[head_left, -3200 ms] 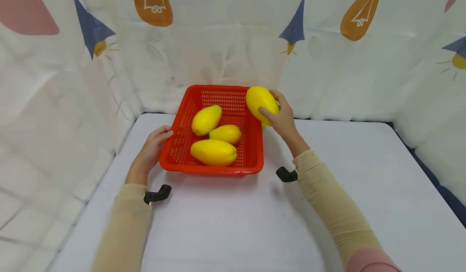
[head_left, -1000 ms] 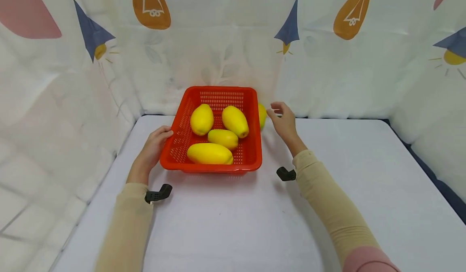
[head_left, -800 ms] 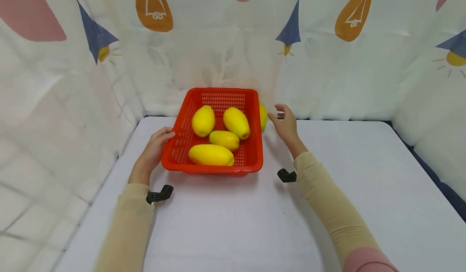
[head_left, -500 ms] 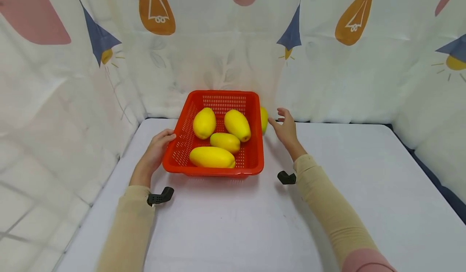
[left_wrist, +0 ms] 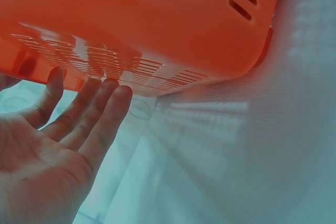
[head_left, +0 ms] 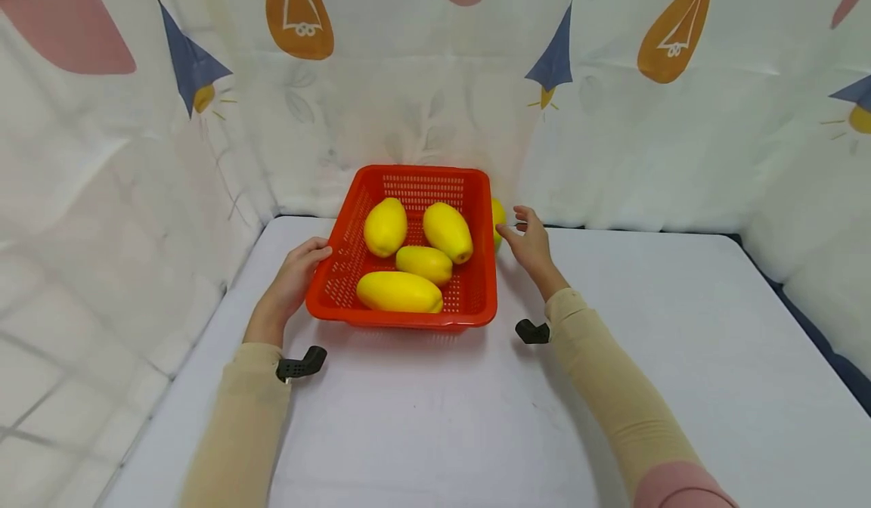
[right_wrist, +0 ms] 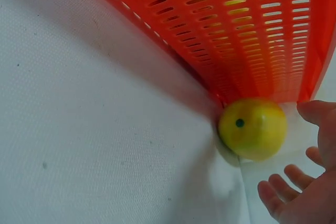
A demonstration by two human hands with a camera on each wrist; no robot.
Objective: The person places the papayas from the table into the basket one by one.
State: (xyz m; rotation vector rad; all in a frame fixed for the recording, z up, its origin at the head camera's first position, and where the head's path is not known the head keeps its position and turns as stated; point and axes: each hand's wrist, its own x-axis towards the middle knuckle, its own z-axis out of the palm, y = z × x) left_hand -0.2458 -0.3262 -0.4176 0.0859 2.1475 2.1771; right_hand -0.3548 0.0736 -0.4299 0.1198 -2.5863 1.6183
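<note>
A red slotted plastic basket (head_left: 401, 317) holds several yellow papaya-shaped fruits (head_left: 400, 292). My left hand (head_left: 289, 285) rests at its left rim; in the left wrist view, fairly straight fingers (left_wrist: 109, 124) touch the slotted wall from outside. Just right of the basket, another yellow-green fruit (right_wrist: 253, 128) with a dark spot on its end lies on the table; the basket partly hides it in the head view. My right hand (head_left: 533, 245) is beside this fruit, fingers loosely bent and spread, with a gap visible in the right wrist view. It holds nothing.
A white table (head_left: 422, 432) carries the basket near its back edge. Behind and at the sides hangs a pale printed cloth (head_left: 435, 77), close to the basket's far side. Dark wrist cameras (head_left: 533, 332) are strapped to both forearms.
My right hand has let go of a yellow fruit it held over the right rim; that fruit lies in the basket. The hand has lowered beside the outside fruit. My left hand stays at the rim.
</note>
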